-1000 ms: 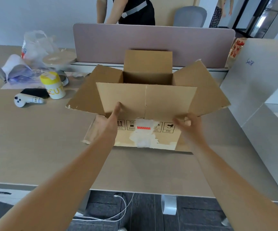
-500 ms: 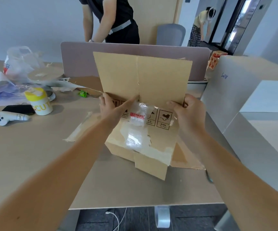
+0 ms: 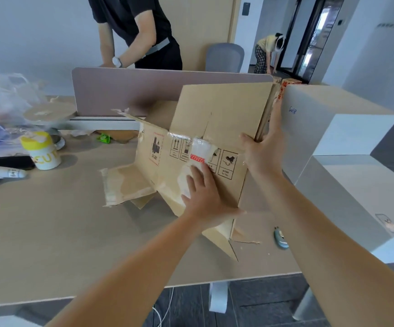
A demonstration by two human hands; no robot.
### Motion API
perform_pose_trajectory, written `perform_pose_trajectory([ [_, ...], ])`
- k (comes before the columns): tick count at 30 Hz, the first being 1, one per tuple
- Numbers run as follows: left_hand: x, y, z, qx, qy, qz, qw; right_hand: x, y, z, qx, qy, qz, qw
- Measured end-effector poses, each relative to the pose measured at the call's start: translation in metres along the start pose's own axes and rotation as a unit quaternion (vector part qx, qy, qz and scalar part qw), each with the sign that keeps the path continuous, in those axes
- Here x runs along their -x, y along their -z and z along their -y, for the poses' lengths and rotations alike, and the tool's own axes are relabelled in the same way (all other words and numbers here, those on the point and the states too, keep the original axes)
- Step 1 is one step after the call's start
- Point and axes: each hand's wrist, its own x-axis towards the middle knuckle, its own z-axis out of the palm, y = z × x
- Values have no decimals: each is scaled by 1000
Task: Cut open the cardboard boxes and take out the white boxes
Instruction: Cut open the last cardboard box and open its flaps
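- Left hand [image 3: 204, 192] nearest: fingers straight, released, palm pressing the taped face of the brown cardboard box [image 3: 215, 138], half collapsed on the beige tabletop [image 3: 49, 232].
- Right hand [image 3: 263, 152]: grasping the box's right edge, thumb on the front.
- Judgement: press evenly with the palm, fold along creases.
- Tall white boxes [image 3: 314, 128] stand just right of that grip.
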Motion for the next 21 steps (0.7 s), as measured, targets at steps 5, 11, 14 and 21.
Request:
perform_pose_trajectory([
  [5,13,31,10,-62,-77,-8,995,3,7,1,54,-26,24,998],
  [11,42,100,25,-107,-72,-110,986,15,4,9,10,-80,11,997],
  [14,50,124,33,-150,-44,-121,980,30,-2,3,-83,-173,-11,981],
  [21,61,80,77,-272,-68,-36,959,71,3,-30,-112,-245,36,962],
])
